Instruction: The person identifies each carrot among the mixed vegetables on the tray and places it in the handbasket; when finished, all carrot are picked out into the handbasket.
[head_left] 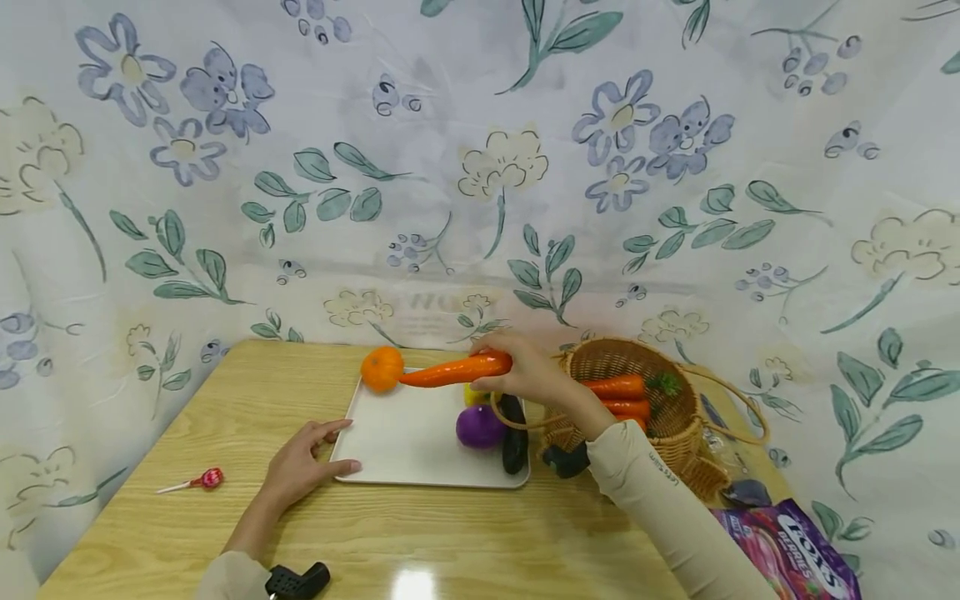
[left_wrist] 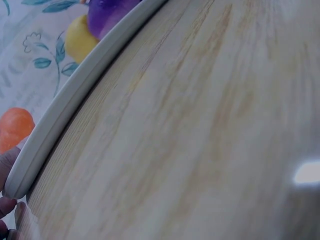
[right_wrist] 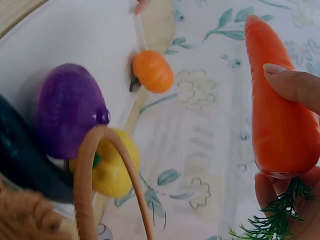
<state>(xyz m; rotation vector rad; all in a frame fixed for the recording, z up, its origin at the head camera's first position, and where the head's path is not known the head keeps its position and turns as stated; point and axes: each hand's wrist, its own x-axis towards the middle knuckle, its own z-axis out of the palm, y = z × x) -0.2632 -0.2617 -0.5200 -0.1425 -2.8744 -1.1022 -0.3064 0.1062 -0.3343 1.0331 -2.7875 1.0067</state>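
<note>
My right hand [head_left: 525,367] holds an orange toy carrot [right_wrist: 280,120] by its thick end, with the tip pointing left above the back of the white tray [head_left: 412,442]. Green leaves [right_wrist: 275,215] hang from the carrot's base in the right wrist view. On the tray lie a purple round vegetable [head_left: 480,427], a dark eggplant [head_left: 514,437] and a yellow vegetable [right_wrist: 115,165], partly hidden in the head view. An orange pumpkin [head_left: 382,369] sits at the tray's back left corner. My left hand [head_left: 300,462] grips the tray's front left corner, fingers about its rim [left_wrist: 55,120].
Right of the tray stands a wicker basket [head_left: 678,446] with several carrots [head_left: 618,387], its handle looping over the tray's right side. A lollipop [head_left: 210,478] lies at the left. A purple candy bag [head_left: 795,550] is at the front right. A patterned cloth hangs behind.
</note>
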